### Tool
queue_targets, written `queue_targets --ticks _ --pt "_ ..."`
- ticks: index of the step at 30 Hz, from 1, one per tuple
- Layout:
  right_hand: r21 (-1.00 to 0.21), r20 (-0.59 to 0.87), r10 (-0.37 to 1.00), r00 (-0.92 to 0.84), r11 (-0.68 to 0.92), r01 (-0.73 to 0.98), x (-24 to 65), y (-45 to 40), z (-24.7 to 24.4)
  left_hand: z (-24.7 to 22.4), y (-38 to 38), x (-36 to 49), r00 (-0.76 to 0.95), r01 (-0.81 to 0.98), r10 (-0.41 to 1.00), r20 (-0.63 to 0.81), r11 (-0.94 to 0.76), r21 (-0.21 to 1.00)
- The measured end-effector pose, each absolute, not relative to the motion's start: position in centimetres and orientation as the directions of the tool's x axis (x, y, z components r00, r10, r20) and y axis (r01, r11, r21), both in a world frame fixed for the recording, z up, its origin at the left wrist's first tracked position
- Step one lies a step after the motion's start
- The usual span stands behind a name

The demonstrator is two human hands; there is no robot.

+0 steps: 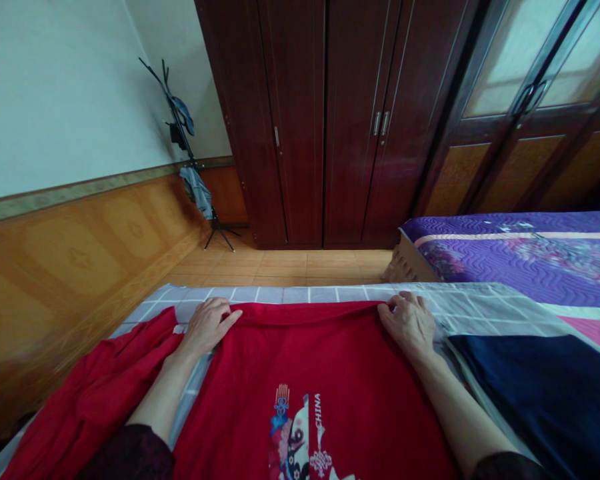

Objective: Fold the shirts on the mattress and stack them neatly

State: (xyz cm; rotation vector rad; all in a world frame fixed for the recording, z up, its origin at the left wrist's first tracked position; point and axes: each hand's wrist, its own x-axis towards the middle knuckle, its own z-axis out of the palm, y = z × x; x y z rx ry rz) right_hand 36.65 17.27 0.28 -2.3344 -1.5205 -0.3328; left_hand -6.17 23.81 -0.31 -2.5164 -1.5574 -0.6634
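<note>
A red shirt with a colourful print and the word CHINA lies spread out over a grey checked cloth. At its far left corner is my left hand, thumb and fingers closed on the edge. My right hand pinches the far right corner, its fingers bent around the fabric. The far edge runs nearly straight between both hands. Left of my left forearm lies another red garment, crumpled. Folded dark blue cloth rests to the right of my right forearm.
Beyond the checked cloth is a tiled floor and a dark red wardrobe. A coat stand with caps and cloth stands back left. A bed with a purple cover is at the right.
</note>
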Motion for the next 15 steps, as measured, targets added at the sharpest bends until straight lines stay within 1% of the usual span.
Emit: queue_targets --ticks 3,5,10,13,15 --pt "-0.157 0.372 0.835 0.405 -0.373 0.914 36.59 17.22 0.38 -0.08 23.95 -6.67 0.391 0.876 0.849 0.356 -0.462 0.140" --pt "-0.169 0.365 0.833 0.415 -0.379 0.910 36.58 17.16 0.57 -0.09 24.08 -6.91 0.393 0.881 0.850 0.351 -0.457 0.122" --pt "-0.191 0.360 0.827 0.433 -0.389 0.901 36.61 17.03 1.07 -0.40 24.26 -6.89 0.346 0.911 0.853 0.390 -0.406 0.080" --pt "-0.206 0.408 0.806 0.430 -0.378 0.903 36.65 16.96 1.05 -0.54 24.29 -6.57 0.300 0.931 0.848 0.438 -0.360 0.060" --pt "-0.195 0.429 0.806 0.407 -0.358 0.913 36.69 16.93 0.88 -0.73 24.36 -6.36 0.281 0.938 0.846 0.454 -0.343 0.058"
